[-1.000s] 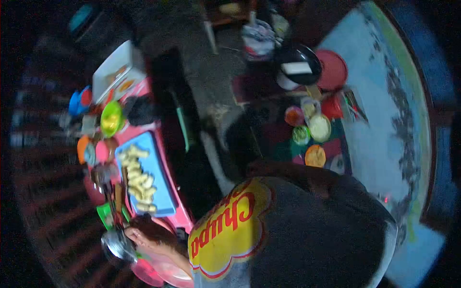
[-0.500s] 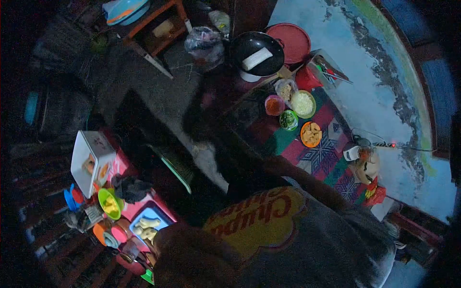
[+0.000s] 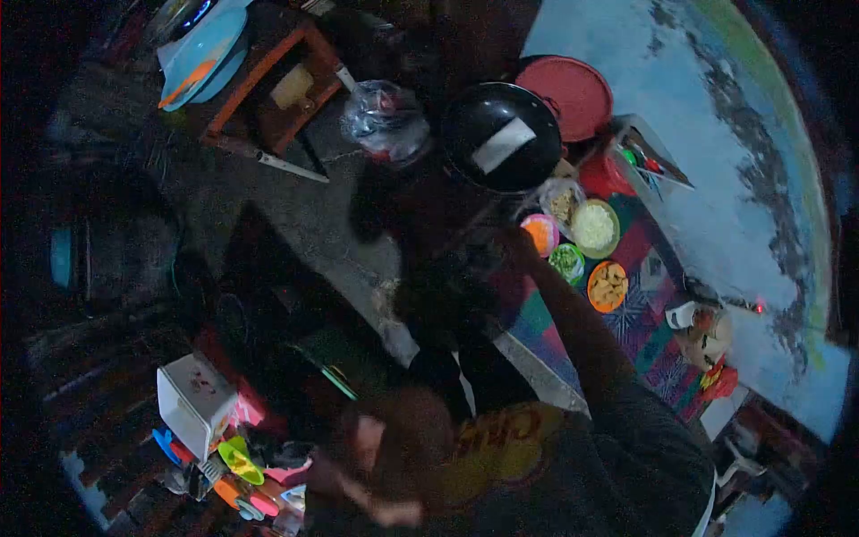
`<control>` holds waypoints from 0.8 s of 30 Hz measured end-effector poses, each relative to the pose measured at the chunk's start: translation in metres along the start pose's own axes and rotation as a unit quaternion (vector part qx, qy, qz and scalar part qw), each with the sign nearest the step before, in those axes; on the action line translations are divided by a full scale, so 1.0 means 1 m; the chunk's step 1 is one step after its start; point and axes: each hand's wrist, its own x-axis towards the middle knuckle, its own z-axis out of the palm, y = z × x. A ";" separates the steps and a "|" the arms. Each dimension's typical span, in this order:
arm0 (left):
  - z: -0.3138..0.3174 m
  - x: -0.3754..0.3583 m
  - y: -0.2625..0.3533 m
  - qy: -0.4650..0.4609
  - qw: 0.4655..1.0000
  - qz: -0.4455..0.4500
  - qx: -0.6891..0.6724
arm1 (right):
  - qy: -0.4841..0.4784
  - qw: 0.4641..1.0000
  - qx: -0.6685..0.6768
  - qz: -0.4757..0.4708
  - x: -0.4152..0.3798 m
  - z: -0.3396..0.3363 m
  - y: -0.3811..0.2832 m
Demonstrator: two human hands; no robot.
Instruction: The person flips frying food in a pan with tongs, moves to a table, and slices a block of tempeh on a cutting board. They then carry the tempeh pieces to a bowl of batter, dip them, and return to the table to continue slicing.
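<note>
- Head view, looking down in dim light: the person's right hand (image 3: pixel 512 243) is stretched out to a pink plastic bowl with orange contents (image 3: pixel 554 236), at its near side; the hand is too dark to tell how far open it is or whether it holds anything.
- The left hand (image 3: pixel 392 512) is a blur low in front of the grey printed shirt (image 3: pixel 573 465); its opening and any hold cannot be told.
- Close around the pink bowl are a clear bag of pale brown bits (image 3: pixel 563 202), a yellow-green bowl of white shreds (image 3: pixel 616 240) and a green bowl of chopped greens (image 3: pixel 580 271).
- An orange dish of golden pieces (image 3: pixel 591 293) sits beside these, on a multicoloured patterned mat (image 3: pixel 637 333).
- Beyond, a black wok (image 3: pixel 465 161) holds a white rectangular item (image 3: pixel 505 146), next to a red round lid or tray (image 3: pixel 573 89).
</note>
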 end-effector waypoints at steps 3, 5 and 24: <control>0.007 0.127 0.014 0.083 0.954 -0.082 0.277 | 0.122 0.916 0.362 0.126 0.083 0.035 0.101; 0.000 0.175 0.017 0.100 0.930 -0.093 0.340 | 0.162 0.828 0.524 0.116 0.127 0.064 0.157; -0.045 0.126 0.003 0.353 0.911 -0.164 0.139 | 0.034 0.962 -0.259 0.082 0.210 -0.030 0.091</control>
